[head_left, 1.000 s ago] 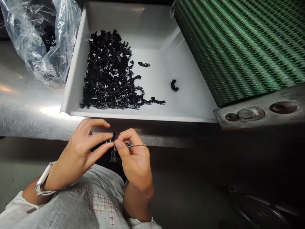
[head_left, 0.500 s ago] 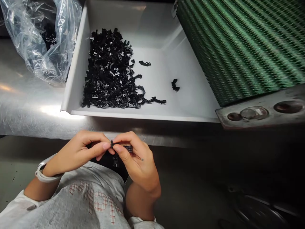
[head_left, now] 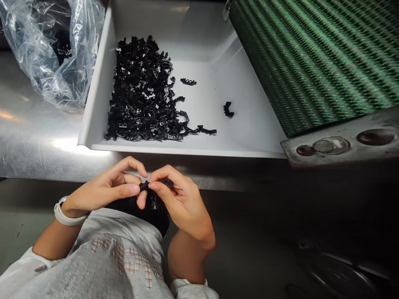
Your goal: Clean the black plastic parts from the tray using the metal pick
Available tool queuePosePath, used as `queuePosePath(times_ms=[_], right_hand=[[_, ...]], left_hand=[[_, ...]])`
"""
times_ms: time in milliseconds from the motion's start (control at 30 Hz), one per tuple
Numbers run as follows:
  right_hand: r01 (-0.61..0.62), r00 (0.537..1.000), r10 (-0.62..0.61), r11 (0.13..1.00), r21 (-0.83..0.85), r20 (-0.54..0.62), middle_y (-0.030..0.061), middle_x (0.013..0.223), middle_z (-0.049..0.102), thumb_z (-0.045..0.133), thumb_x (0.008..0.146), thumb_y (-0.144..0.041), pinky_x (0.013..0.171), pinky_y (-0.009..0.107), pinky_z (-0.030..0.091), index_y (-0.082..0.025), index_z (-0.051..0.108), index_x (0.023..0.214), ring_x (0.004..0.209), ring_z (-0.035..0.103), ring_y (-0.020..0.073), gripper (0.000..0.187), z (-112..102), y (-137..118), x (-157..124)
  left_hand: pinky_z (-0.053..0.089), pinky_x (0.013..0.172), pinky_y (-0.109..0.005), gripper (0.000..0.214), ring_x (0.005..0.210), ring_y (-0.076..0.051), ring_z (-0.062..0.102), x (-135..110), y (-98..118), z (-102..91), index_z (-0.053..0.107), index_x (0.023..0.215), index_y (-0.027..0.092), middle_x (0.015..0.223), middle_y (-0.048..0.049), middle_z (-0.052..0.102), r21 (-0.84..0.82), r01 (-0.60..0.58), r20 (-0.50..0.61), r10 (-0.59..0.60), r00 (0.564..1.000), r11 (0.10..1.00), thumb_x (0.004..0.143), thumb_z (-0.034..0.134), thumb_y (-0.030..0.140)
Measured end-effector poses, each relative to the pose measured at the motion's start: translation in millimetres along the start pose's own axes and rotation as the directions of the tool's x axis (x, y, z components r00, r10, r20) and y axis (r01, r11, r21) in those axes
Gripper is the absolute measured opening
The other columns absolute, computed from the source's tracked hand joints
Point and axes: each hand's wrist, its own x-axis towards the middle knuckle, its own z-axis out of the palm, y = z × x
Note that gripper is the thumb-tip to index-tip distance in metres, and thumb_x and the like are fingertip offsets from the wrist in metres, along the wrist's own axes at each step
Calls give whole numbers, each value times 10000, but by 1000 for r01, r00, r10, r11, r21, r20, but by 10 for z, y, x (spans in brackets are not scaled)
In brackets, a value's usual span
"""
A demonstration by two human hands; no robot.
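My left hand (head_left: 107,190) and my right hand (head_left: 179,199) meet in front of my chest, below the table edge. Both pinch a small black plastic part (head_left: 145,185) between thumb and fingertips. My right hand also grips a thin metal pin (head_left: 177,189) that points right. More black pieces hang under the pinch, partly hidden by my fingers. A white band sits on my left wrist. Ahead, a grey tray (head_left: 93,99) holds a heap of small black parts (head_left: 141,95) on its left side, with two stray pieces (head_left: 228,110) further right.
The tray rests on a steel table (head_left: 34,141). A clear plastic bag (head_left: 52,50) with more black parts lies at the back left. A green ribbed conveyor belt (head_left: 311,58) slopes over the tray's right side, with a metal plate (head_left: 339,145) at its foot.
My hands stayed together on the black part, shifting slightly down, then back up. My left fingers spread a little, and the pin now points right instead of down-right.
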Motion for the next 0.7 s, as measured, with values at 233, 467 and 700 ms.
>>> queuePosePath(times_ms=[233, 467, 700], right_hand=[[-14, 977, 13, 1000, 0, -215, -35, 744, 633, 648, 911, -326, 478, 186, 443, -230, 616, 875, 565, 556, 86, 107, 8, 29, -9], [2, 973, 23, 994, 107, -230, -31, 781, 617, 676, 901, -345, 501, 184, 474, -244, 595, 884, 619, 567, 96, 130, 69, 88, -54], [-48, 980, 78, 985, 164, -182, -31, 725, 663, 770, 842, -427, 443, 197, 406, -228, 652, 840, 531, 514, 82, 232, 87, 138, -20]], left_hand=[[458, 722, -235, 108, 681, -88, 623, 81, -149, 8, 659, 937, 212, 680, 27, 673, -169, -116, -80, 104, 991, 979, 977, 613, 301], [512, 807, -248, 119, 788, -109, 686, 140, -142, 56, 690, 896, 240, 721, 30, 712, -268, -139, -232, 76, 970, 953, 927, 684, 354], [498, 733, -248, 182, 715, -117, 654, 162, -110, 71, 677, 852, 218, 694, 13, 718, -210, -105, -238, 54, 970, 972, 899, 714, 389]])
